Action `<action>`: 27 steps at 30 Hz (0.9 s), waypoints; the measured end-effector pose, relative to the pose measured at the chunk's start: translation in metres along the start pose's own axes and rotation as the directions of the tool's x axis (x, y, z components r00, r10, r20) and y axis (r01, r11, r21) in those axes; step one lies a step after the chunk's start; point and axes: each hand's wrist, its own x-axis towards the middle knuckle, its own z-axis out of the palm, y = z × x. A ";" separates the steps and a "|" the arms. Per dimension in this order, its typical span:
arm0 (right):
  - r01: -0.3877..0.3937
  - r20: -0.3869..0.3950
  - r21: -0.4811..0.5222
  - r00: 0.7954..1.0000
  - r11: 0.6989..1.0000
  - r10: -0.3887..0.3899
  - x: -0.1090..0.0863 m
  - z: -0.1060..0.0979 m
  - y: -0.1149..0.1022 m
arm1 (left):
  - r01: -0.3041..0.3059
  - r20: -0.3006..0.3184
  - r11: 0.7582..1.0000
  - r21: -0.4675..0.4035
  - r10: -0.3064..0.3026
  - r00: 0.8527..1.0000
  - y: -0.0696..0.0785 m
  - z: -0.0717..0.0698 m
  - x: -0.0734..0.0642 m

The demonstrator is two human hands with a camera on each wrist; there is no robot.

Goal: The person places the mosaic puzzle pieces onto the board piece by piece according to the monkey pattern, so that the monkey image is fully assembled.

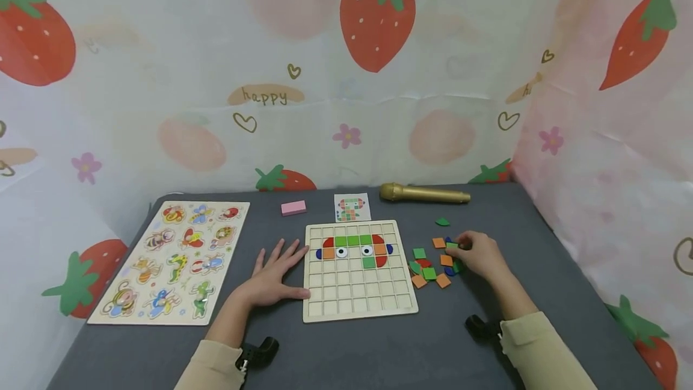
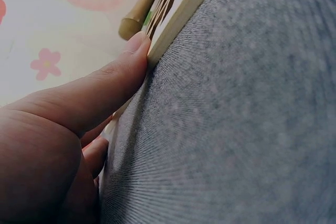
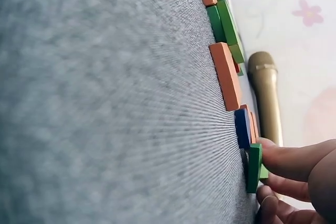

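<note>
A wooden grid board (image 1: pixel 330 312) lies on the table with red, green, orange and blue tiles and two eye tiles (image 1: pixel 341 252) set in its upper rows. My left hand (image 1: pixel 273 278) is spread flat beside it, thumb and a fingertip at the board's left edge. In the left wrist view the thumb (image 2: pixel 118 77) presses that edge. At the loose pile right of the board, my right hand (image 1: pixel 479 253) pinches a light green square tile (image 1: pixel 451 246) between thumb and fingers. A darker green piece (image 3: pixel 254 169) stands just before the thumb in the right wrist view.
Several loose orange, green, red and blue tiles (image 1: pixel 429 273) lie right of the board. A pattern card (image 1: pixel 352 206), a pink block (image 1: pixel 293 207) and a gold microphone (image 1: pixel 425 194) are behind it. An insect puzzle board (image 1: pixel 173 257) lies at left.
</note>
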 end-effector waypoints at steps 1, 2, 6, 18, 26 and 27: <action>-0.008 0.005 0.001 1.000 1.000 0.008 0.001 0.000 -0.001 | -0.001 -0.003 1.000 -0.001 0.001 1.000 0.000 0.000 0.000; -0.016 0.007 0.001 1.000 1.000 0.016 0.001 -0.001 -0.001 | 0.000 -0.003 1.000 -0.002 0.000 1.000 0.001 -0.001 0.000; -0.025 -0.010 0.020 1.000 0.999 0.026 0.000 -0.004 -0.006 | 0.000 -0.002 1.000 0.004 0.000 1.000 0.002 -0.002 0.000; 0.112 -0.034 0.077 0.993 0.991 -0.109 0.001 0.000 -0.046 | 0.008 -0.010 1.000 -0.001 -0.008 1.000 0.000 -0.002 -0.003; 0.175 -0.017 0.099 0.985 0.980 -0.174 -0.003 0.016 -0.075 | 0.006 -0.001 1.000 0.003 -0.006 1.000 0.002 -0.002 -0.001; 0.182 -0.016 0.099 0.983 0.978 -0.182 -0.003 0.018 -0.078 | 0.005 -0.001 1.000 0.003 -0.005 1.000 0.002 -0.002 -0.001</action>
